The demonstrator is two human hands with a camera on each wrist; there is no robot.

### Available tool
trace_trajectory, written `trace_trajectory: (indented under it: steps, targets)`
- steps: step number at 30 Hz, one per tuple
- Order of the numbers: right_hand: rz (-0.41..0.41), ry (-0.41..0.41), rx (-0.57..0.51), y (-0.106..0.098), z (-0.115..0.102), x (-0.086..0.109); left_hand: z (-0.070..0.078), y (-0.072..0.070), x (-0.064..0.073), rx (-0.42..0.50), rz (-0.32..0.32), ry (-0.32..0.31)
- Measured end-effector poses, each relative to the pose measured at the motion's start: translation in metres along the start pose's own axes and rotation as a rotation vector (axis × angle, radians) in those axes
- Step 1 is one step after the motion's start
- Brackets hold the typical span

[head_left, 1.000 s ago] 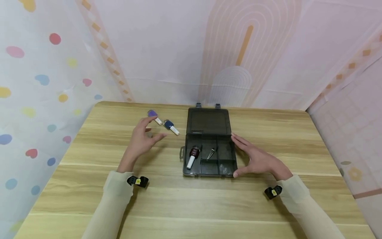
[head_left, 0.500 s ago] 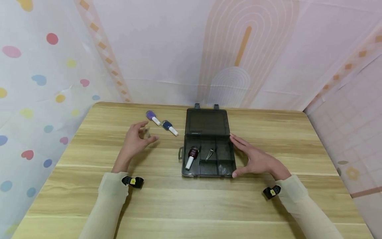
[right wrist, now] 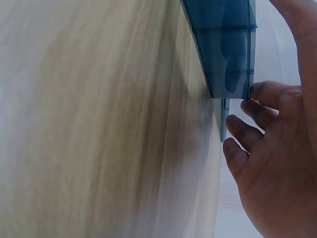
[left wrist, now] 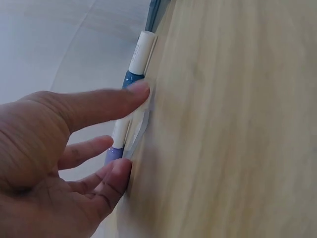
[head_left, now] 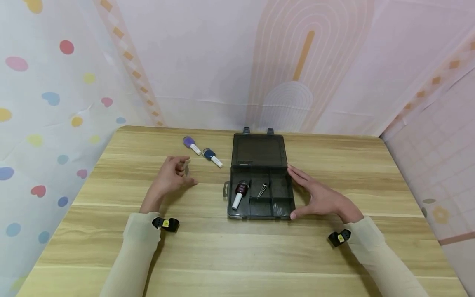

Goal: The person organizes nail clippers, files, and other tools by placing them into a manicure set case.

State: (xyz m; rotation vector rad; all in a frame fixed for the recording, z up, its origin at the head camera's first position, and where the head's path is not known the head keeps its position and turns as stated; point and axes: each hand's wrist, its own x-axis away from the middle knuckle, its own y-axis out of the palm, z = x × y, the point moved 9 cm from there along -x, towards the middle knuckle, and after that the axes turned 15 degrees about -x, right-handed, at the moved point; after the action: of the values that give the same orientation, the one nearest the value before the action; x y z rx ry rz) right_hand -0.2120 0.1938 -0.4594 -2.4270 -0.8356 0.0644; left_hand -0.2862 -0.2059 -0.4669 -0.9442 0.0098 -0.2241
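My left hand (head_left: pixel 171 176) is low over the table, thumb and fingers apart around a small clear, thin curved piece (head_left: pixel 186 168). In the left wrist view, the index fingertip is right at one end of this clear piece (left wrist: pixel 139 133). Beyond it lie a purple nail polish bottle (head_left: pixel 189 142) and a dark blue one (head_left: pixel 209 154), both white-capped. My right hand (head_left: pixel 320 197) rests along the right side of a dark see-through compartment box (head_left: pixel 261 217), thumb at the front corner, fingertips at the back one. The box's lid (head_left: pixel 259 149) lies folded back.
Inside the box, a dark red nail polish bottle (head_left: pixel 240 194) lies in the left compartment. A small two-pronged metal piece (head_left: pixel 262 190) lies in the middle one, and clear pieces (head_left: pixel 277 208) in the front right. A patterned wall cloth (head_left: pixel 208 82) stands behind the wooden table (head_left: pixel 230 255).
My left hand has drawn back from near the purple bottle toward me and slightly left, its fingers now around the clear piece. The right hand has stayed at the box.
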Motion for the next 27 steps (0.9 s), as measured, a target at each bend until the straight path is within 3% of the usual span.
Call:
trace_trajectory:
  steps: [10, 20, 27]
  targets:
    - [0.006, 0.002, -0.032, -0.001, 0.005, 0.002, -0.007, -0.006, 0.0, -0.021, -0.006, -0.03]
    - [0.001, -0.001, -0.04, -0.001, 0.002, 0.001, -0.009, -0.008, 0.002, -0.226, -0.018, -0.054]
    - [-0.001, -0.011, -0.041, 0.0, 0.002, 0.001, -0.012, -0.008, 0.002, -0.217, -0.002, -0.046]
